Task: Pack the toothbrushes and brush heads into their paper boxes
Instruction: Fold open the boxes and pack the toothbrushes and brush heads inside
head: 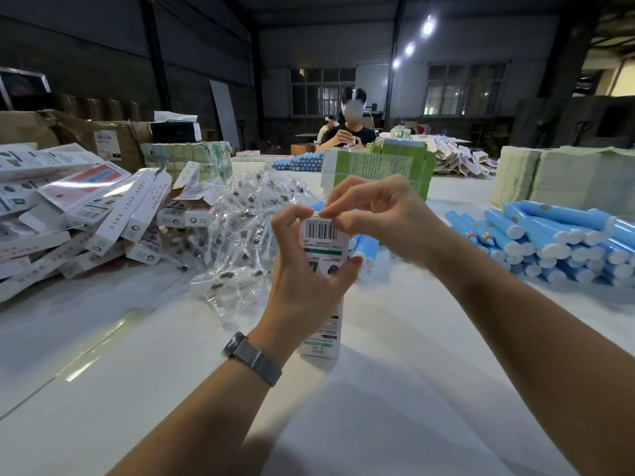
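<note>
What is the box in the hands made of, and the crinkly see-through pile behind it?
The box looks like thin white printed cardboard: flat folded sides, a barcode, matte. The pile of brush head packets looks like clear plastic film: shiny, wrinkled, glinting, with the brush heads showing through.

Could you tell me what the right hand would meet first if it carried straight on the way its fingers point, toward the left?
The right hand already pinches the top flap of the paper box; just past it are the left hand's fingertips, probably met first, though depth is unclear.
</note>
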A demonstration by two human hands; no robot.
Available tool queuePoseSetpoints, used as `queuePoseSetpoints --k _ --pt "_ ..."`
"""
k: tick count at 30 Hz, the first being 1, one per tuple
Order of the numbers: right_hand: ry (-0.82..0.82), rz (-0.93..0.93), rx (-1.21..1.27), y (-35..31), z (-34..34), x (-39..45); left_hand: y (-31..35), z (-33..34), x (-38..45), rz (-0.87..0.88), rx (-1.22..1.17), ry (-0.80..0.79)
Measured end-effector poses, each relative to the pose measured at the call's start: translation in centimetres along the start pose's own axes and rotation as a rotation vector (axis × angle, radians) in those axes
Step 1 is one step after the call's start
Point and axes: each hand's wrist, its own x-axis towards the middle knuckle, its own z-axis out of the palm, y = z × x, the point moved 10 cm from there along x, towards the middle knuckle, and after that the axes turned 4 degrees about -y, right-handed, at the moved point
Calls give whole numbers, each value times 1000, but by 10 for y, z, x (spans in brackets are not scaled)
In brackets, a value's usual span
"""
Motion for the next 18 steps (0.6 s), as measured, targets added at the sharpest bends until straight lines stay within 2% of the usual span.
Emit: queuePoseSetpoints --k 5,8,12,14,18 --pt "-75 32 -35 5 -1 0 -4 3 2 -11 8 -14" --pt "38 32 -95 9 -2 2 -8 -1 3 -45 -14 -11" --pt "229 71 -337 17 -15 0 -17 5 2 -106 -272 -82" --pt "268 127 -353 22 -21 -2 -17 10 2 -123 -343 -119" --pt "80 217 -190 32 -14 -7 -6 10 2 -106 -256 -101"
